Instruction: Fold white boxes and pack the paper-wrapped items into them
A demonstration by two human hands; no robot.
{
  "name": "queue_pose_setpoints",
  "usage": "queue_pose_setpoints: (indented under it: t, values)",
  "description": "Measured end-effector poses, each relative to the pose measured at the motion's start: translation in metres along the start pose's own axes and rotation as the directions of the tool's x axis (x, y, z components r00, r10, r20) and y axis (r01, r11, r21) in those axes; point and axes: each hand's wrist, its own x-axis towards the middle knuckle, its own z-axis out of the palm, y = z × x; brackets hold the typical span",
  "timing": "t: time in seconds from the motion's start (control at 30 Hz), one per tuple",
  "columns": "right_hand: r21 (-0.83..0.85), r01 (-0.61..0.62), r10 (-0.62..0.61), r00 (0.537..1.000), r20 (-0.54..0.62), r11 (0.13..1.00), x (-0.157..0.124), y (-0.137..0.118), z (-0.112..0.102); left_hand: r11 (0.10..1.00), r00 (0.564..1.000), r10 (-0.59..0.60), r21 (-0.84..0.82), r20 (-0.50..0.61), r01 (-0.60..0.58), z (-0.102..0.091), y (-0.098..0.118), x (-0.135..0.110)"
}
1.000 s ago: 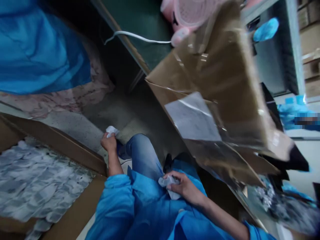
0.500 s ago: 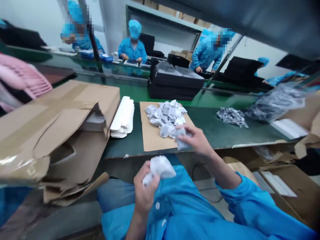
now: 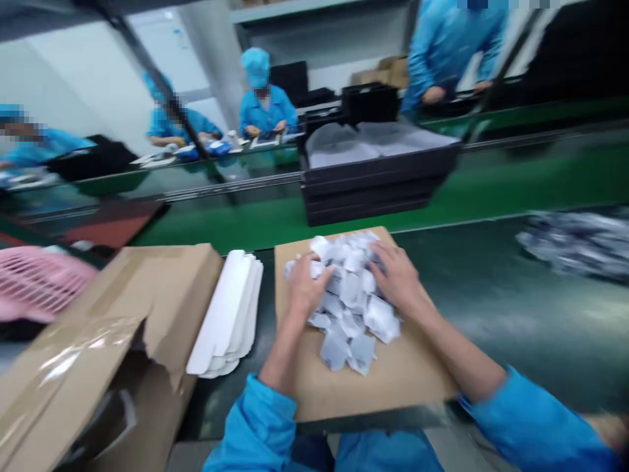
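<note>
On a sheet of brown cardboard point(image 3: 344, 393) lies a heap of small white packets point(image 3: 351, 288), some with faint grey print. My left hand point(image 3: 305, 288) rests against the heap's left side, thumb apart from the fingers. Opposite it, my right hand point(image 3: 397, 275) cups the right side with fingers spread over the packets. Both hands touch the heap, and some fingertips are hidden among the packets. Two greyish packets lie at the near end of the pile.
Left of the cardboard sheet are stacked flat white cartons point(image 3: 228, 314) and a torn cardboard box point(image 3: 181, 288). A stack of black trays point(image 3: 373, 190) stands behind. Clear plastic bags point(image 3: 580, 246) lie at the right. Co-workers in blue sit or stand across the green bench point(image 3: 236, 223).
The packets that each hand held are no longer in them. Both hands have moved forward onto the heap, left hand from over the lap. The view has shifted closer to the bench.
</note>
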Motion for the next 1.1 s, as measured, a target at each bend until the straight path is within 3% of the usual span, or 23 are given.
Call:
queue_pose_setpoints:
  t: [0.07, 0.13, 0.27, 0.33, 0.4, 0.5, 0.53, 0.67, 0.77, 0.83, 0.93, 1.03, 1.1]
  values:
    - [-0.120, 0.036, -0.037, 0.999, -0.009, 0.992, -0.007, 0.023, -0.001, 0.996, 1.000, 0.004, 0.085, 0.029, -0.007, 0.005, 0.001, -0.003]
    - [-0.225, 0.083, -0.090, 0.996, -0.021, 0.971, -0.010, 0.042, 0.000, 0.984, 0.999, -0.014, 0.178, 0.037, 0.007, -0.005, 0.002, -0.008]
    - [-0.288, 0.102, -0.101, 0.995, 0.016, 0.952, -0.002, 0.046, 0.006, 0.906, 0.983, -0.157, 0.382, -0.094, 0.182, -0.063, -0.010, -0.026]
    - [-0.340, 0.088, -0.087, 0.996, 0.017, 0.936, 0.005, 0.035, 0.004, 0.826, 0.947, -0.260, 0.464, -0.188, 0.319, -0.095, -0.024, -0.036]
    - [-0.364, 0.041, -0.073, 0.995, -0.075, 0.930, 0.009, 0.020, -0.005, 0.748, 0.911, -0.352, 0.521, -0.214, 0.411, -0.119, -0.038, -0.044]
    - [-0.287, 0.007, -0.088, 0.959, -0.270, 0.958, 0.001, -0.010, -0.020, 0.690, 0.889, -0.424, 0.574, -0.173, 0.441, -0.136, -0.053, -0.052]
    - [-0.247, 0.026, -0.097, 0.955, -0.280, 0.969, -0.007, -0.022, -0.023, 0.683, 0.887, -0.434, 0.584, -0.160, 0.440, -0.138, -0.055, -0.053]
    - [-0.150, 0.112, -0.122, 0.991, -0.056, 0.982, -0.043, -0.069, -0.025, 0.665, 0.873, -0.468, 0.596, -0.136, 0.450, -0.146, -0.053, -0.054]
    - [-0.155, 0.142, -0.130, 0.988, 0.084, 0.978, -0.046, -0.091, -0.024, 0.647, 0.859, -0.496, 0.604, -0.129, 0.465, -0.152, -0.049, -0.054]
    - [-0.156, 0.150, -0.122, 0.977, 0.178, 0.976, -0.023, -0.100, -0.023, 0.629, 0.852, -0.507, 0.621, -0.128, 0.468, -0.152, -0.046, -0.055]
    - [-0.136, 0.184, -0.121, 0.918, 0.378, 0.973, 0.044, -0.113, -0.011, 0.592, 0.850, -0.508, 0.663, -0.135, 0.459, -0.146, -0.041, -0.057]
    - [-0.115, 0.193, -0.097, 0.824, 0.558, 0.974, 0.116, -0.128, 0.019, 0.556, 0.861, -0.491, 0.712, -0.134, 0.428, -0.138, -0.038, -0.057]
    - [-0.098, 0.170, -0.076, 0.791, 0.607, 0.980, 0.151, -0.135, 0.045, 0.545, 0.872, -0.473, 0.737, -0.124, 0.400, -0.136, -0.038, -0.055]
